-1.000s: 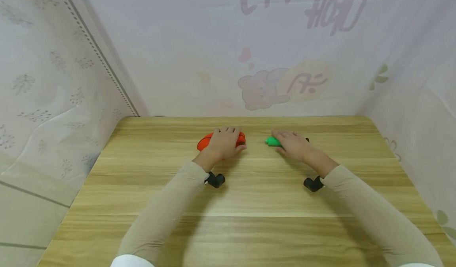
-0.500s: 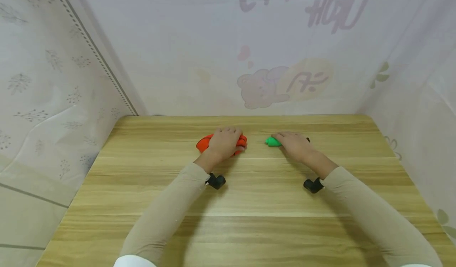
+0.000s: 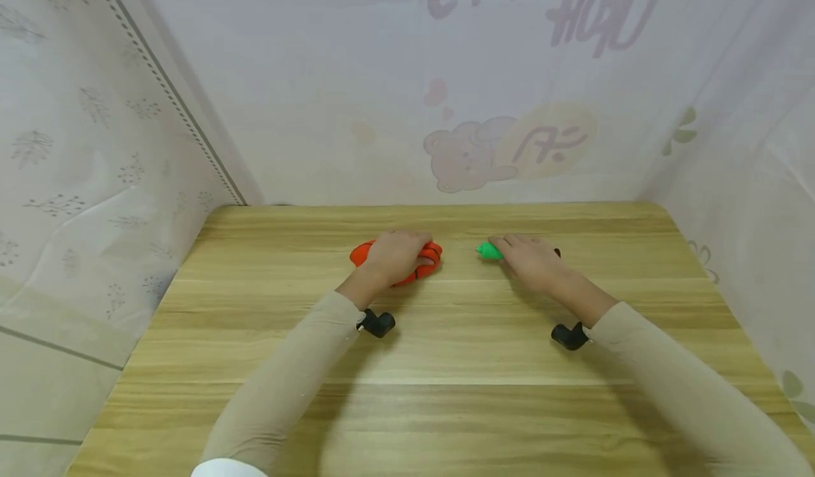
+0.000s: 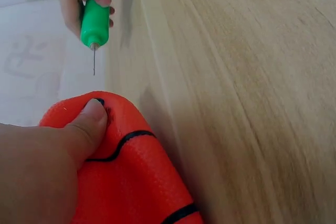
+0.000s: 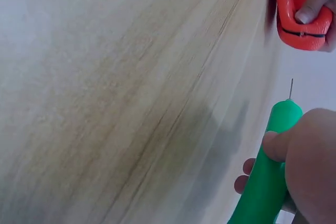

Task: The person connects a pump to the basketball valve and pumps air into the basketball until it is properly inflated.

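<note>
My left hand (image 3: 393,256) grips a collapsed orange-red basketball (image 4: 144,169) with black lines, its thumb pressed on the ball near a small dark spot (image 4: 109,115). In the head view the ball (image 3: 426,265) lies folded low over the table, partly covered by the fingers. To the right, my right hand (image 3: 530,261) holds a green ball pump (image 5: 265,174), thumb on one side and fingers wrapped under it. A thin metal needle (image 5: 292,88) sticks out of the pump's tip and points at the ball, with a gap between them. The palm hides much of the pump.
Both hands work over the far half of a wooden table (image 3: 471,349). Patterned cloth (image 3: 318,95) hangs behind the far edge and along both sides. Black camera mounts sit at each wrist, the left one (image 3: 378,323) and the right one (image 3: 569,337).
My left hand has turned and its thumb now bends over the ball's near end, showing more of the ball. My right hand has shifted slightly right with the pump.
</note>
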`<state>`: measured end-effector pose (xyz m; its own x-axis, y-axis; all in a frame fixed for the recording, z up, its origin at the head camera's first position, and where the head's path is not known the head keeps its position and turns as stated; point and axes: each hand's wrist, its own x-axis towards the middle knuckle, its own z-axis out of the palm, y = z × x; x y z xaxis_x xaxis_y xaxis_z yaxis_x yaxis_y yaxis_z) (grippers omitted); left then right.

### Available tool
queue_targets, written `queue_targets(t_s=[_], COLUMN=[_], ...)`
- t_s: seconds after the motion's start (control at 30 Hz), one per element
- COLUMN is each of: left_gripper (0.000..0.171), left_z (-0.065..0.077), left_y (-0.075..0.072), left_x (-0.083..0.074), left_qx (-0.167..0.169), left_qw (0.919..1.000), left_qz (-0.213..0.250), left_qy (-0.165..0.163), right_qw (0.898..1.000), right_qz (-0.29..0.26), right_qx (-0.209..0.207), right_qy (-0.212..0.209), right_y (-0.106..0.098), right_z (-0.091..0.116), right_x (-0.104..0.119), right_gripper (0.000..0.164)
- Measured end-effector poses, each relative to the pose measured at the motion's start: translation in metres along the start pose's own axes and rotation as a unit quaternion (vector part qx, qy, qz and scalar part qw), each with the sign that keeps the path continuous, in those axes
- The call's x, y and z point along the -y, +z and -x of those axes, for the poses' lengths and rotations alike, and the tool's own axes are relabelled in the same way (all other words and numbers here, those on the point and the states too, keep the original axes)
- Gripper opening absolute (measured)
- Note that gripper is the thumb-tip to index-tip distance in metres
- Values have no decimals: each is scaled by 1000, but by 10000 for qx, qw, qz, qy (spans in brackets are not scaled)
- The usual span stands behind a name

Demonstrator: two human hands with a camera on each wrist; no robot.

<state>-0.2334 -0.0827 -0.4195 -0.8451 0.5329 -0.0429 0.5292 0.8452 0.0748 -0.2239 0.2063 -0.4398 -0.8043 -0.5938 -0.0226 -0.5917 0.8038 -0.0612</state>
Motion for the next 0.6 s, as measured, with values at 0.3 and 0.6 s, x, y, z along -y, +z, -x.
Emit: queue_targets(t_s=[0.3,0.6], left_gripper=[28,27], left_z=[10,19], left_y=[-8,-13], left_x=[7,6], left_qx=[-328,-451], left_qw=[9988,9965], left_qz=[300,588], left_qy=[210,384], right_qw=[9997,9970], right_qz=[-25,41], right_qx=[-112,-503], right_qy=[-224,-590], right_y=[-9,-14], right_z=[13,25], right_x=[9,20], right_gripper=[51,51])
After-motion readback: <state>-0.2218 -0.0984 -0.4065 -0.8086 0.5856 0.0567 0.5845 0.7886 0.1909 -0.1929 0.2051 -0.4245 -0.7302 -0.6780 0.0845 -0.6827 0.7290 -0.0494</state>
